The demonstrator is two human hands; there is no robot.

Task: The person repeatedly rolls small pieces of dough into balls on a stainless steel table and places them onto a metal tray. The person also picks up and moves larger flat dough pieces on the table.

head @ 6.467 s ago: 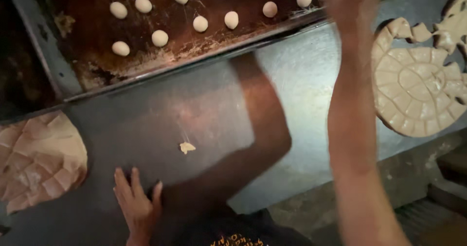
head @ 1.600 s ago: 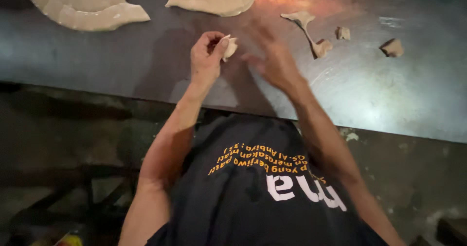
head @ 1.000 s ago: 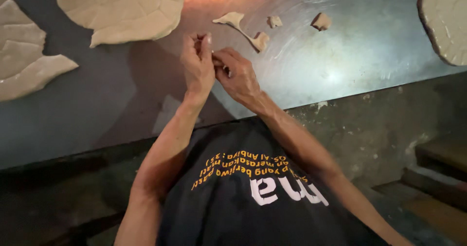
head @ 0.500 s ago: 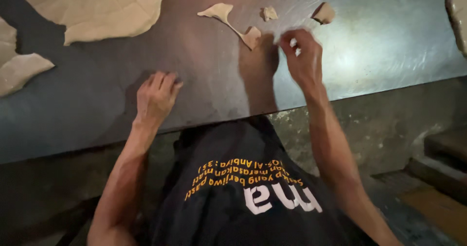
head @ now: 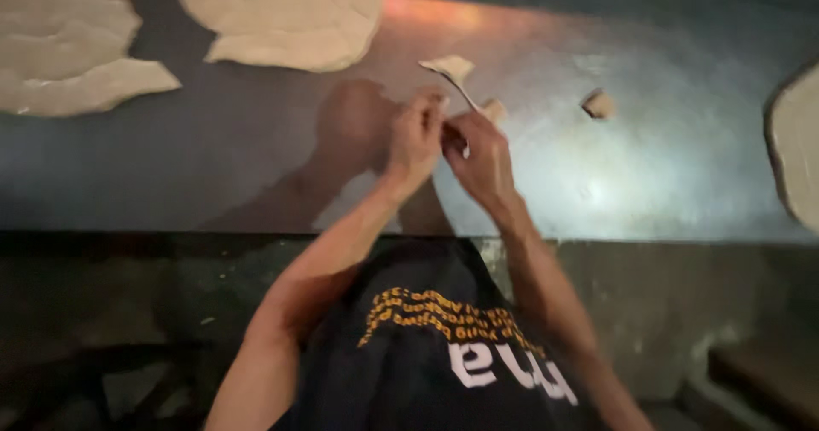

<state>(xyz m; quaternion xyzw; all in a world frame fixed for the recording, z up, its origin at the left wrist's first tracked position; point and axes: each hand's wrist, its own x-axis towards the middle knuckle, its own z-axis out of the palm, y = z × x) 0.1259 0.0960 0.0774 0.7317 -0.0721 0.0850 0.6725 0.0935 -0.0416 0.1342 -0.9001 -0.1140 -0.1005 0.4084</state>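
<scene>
My left hand (head: 415, 137) and my right hand (head: 482, 154) are pressed close together above the metal worktop (head: 256, 167), fingers curled around a small piece of dough hidden between them. A thin dough scrap (head: 450, 69) lies just beyond my fingertips, with a small lump (head: 493, 109) beside my right hand. Another dough lump (head: 598, 104) sits further right.
A large flat dough sheet (head: 290, 17) lies at the back, with another sheet (head: 64, 47) at the far left and a third sheet (head: 798, 154) at the right edge. The table's front edge (head: 409, 237) runs just before my dark shirt.
Half a second ago my left hand lay flat on the table and my right reached toward the scraps. Both hands have since come together over a small dough piece.
</scene>
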